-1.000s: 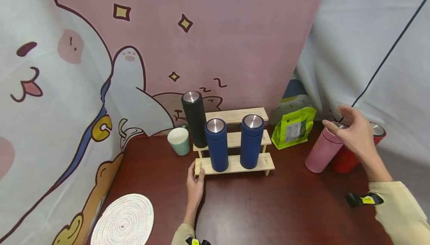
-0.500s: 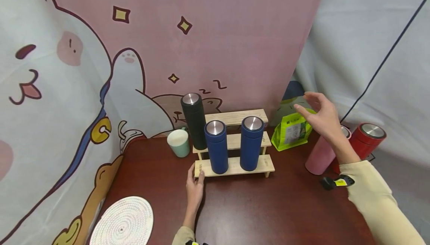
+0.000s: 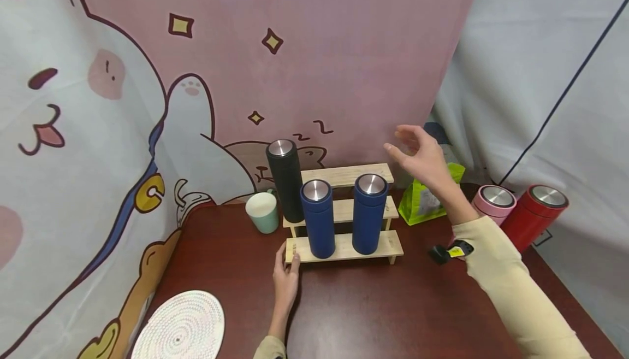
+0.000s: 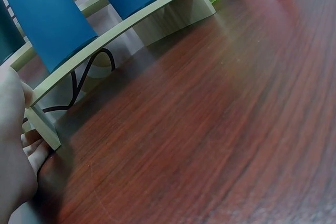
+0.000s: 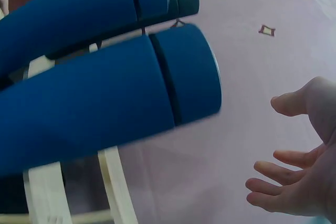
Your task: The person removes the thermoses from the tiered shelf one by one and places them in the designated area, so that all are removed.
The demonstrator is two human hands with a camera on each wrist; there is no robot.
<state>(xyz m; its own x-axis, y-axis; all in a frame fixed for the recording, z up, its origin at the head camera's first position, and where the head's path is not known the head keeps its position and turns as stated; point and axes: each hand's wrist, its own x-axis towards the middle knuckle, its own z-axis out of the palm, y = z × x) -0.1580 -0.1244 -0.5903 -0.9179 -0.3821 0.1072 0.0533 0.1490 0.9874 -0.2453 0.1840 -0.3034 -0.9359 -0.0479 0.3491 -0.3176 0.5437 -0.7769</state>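
The right hand [image 3: 422,157] is raised above the table [image 3: 393,304], fingers spread and relaxed, holding nothing — it hangs just up and to the right of the right-hand blue flask [image 3: 368,214]. The right wrist view confirms this: the fingers [image 5: 273,169] are loosely extended beside the flask's lid end, with a visible gap between them and the flask.

The left hand [image 3: 286,274] rests on the table at the front left corner of the wooden stepped rack [image 3: 344,173]. Thumb and fingertips touch the end of the lowest step; from the left wrist view the fingers [image 4: 34,148] lie against the rack's foot, but whether they pinch it cannot be told.

Position of the items:
- Two blue flasks stand upright on the lowest step; the left-hand blue flask [image 3: 317,219] is near the left hand.
- A black flask [image 3: 285,181] stands upright at the left end of the middle step — behind and left of the blue pair.
- A pale green cup [image 3: 262,212] stands on the table just left of the rack.
- A green pouch [image 3: 417,203] stands right of the rack, partly hidden by the right forearm.
- A pink flask [image 3: 493,203] and a red flask [image 3: 533,217] stand side by side at the far right.
- A white woven coaster [image 3: 179,326] lies at the near left.
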